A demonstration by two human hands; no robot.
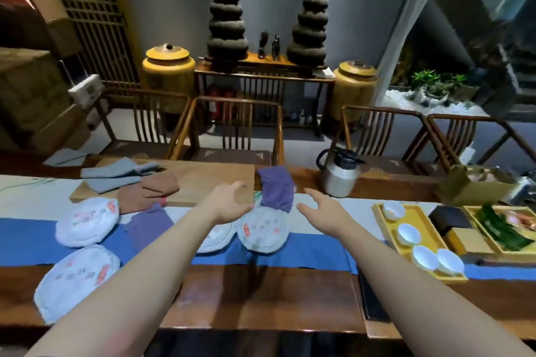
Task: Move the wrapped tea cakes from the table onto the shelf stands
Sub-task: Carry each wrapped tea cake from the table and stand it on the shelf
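While both hands hover open, left hand [232, 203] & right hand [322, 209] flank the middle tea cake [265, 230] on the table [261, 293]; reach step, I'd say. Next: lower, grip its rim w/ both, lift.

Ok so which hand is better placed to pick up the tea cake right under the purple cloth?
Probably the left hand: it hovers open right at that tea cake's upper-left edge. The right hand, also open, sits off to its right.
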